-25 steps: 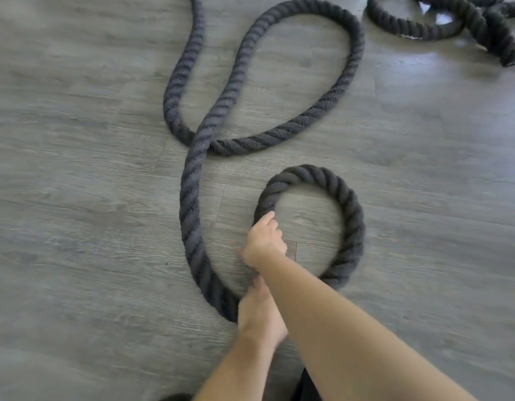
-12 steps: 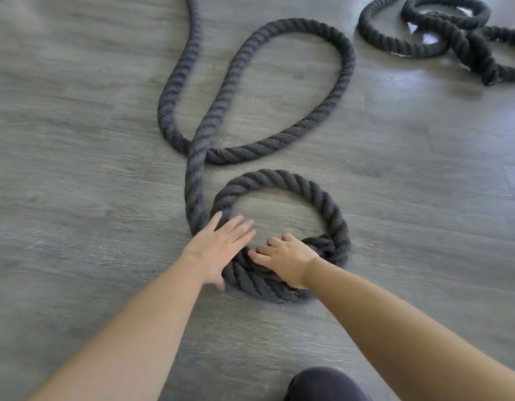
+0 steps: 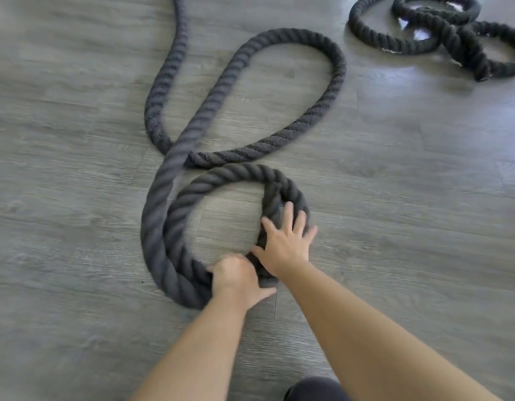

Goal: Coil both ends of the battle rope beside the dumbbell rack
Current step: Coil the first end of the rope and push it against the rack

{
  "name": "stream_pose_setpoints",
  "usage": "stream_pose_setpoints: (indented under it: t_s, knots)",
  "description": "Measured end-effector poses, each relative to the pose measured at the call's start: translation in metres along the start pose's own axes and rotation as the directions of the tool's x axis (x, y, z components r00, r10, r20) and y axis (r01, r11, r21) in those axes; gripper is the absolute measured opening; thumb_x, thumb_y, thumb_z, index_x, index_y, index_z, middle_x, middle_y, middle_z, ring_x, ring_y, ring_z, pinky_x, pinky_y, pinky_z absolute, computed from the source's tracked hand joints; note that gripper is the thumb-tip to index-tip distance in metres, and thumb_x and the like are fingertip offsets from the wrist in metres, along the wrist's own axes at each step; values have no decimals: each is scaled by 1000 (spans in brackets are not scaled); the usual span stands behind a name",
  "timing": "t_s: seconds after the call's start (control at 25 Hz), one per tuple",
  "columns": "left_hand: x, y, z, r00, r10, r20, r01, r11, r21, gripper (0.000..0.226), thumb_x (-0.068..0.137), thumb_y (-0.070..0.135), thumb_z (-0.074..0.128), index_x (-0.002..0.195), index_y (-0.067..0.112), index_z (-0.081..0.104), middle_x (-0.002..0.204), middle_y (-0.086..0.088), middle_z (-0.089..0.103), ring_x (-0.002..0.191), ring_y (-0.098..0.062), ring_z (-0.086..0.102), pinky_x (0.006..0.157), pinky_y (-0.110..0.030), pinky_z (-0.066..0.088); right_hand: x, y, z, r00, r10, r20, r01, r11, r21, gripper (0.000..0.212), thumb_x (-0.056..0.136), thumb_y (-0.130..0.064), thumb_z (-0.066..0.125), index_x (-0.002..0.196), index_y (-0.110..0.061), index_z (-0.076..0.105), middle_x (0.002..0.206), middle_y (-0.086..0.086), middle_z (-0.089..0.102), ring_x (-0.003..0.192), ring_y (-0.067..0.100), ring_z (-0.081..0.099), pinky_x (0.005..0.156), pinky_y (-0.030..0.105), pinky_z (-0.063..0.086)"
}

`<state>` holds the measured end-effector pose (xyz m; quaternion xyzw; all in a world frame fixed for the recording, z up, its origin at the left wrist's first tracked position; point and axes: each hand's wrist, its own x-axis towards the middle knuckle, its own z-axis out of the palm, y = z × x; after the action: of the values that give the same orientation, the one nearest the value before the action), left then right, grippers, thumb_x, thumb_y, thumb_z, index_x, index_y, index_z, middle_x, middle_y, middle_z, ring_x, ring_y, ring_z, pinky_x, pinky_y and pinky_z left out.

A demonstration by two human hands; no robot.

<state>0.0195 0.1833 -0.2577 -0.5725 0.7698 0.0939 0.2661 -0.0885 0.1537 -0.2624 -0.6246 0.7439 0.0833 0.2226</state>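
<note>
Battle rope (image 3: 175,215) is seen lying on the grey wood floor (image 3: 62,256), right under both hands. It is thick, dark and twisted. A small round coil (image 3: 230,175) is being made in it, and two turns lie side by side on the part away from the right hand.

The near edge of the coil is gripped by the left hand (image 3: 236,277), with the fingers curled over the rope. The right hand (image 3: 285,244) is laid flat on the coil just past the left hand, with its fingers spread and straight, so the rope is pressed down and not gripped.

Beyond the hands, a big loose loop (image 3: 334,82) is left to be wound in. Far past the right hand, a second pile of rope (image 3: 441,33) is seen, loosely looped. No dumbbell rack can be seen.

The rope is judged to be heavy and soft enough to bend, but springy, so a turn may pop open if it is let go. It looks rough, not slippery. It is best held with a whole hand around it, close to the coil, while the coil is kept pinned flat
</note>
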Motion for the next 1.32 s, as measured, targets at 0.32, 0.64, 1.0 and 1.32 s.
stream_pose_setpoints:
  t_s: [0.32,0.64,1.0,1.32]
  knots:
    - [-42,-56,44,856,502,-124,-516,844,-147,99,64,97,39,116,15,60,115,-3,56,107,-25,52,94,-42,46,-8,17,19,954,289,81,-295,952,83,119,84,-34,71,155,-16,-24,160,23,-4,139,40,24,102,53,40]
    - [-23,-121,27,796,598,92,-601,766,226,137,52,99,49,154,11,24,158,-8,28,147,-27,20,123,-47,-2,18,45,-1,988,68,140,-35,975,-221,108,87,-27,64,156,-33,-18,160,27,-8,136,47,26,103,52,37]
    - [-9,-113,23,688,724,45,-703,650,289,78,69,50,70,133,13,46,125,-9,51,120,-30,47,118,-46,23,46,67,-24,961,-237,144,276,849,-450,100,85,-22,61,157,-41,-6,161,22,-11,140,45,21,108,51,35]
    - [-31,-74,42,735,678,-9,-648,707,284,45,77,30,55,115,8,47,113,-14,49,101,-31,46,88,-42,38,62,37,-25,938,-337,85,328,779,-535,78,84,-17,66,150,-27,26,157,28,6,139,48,18,111,60,27]
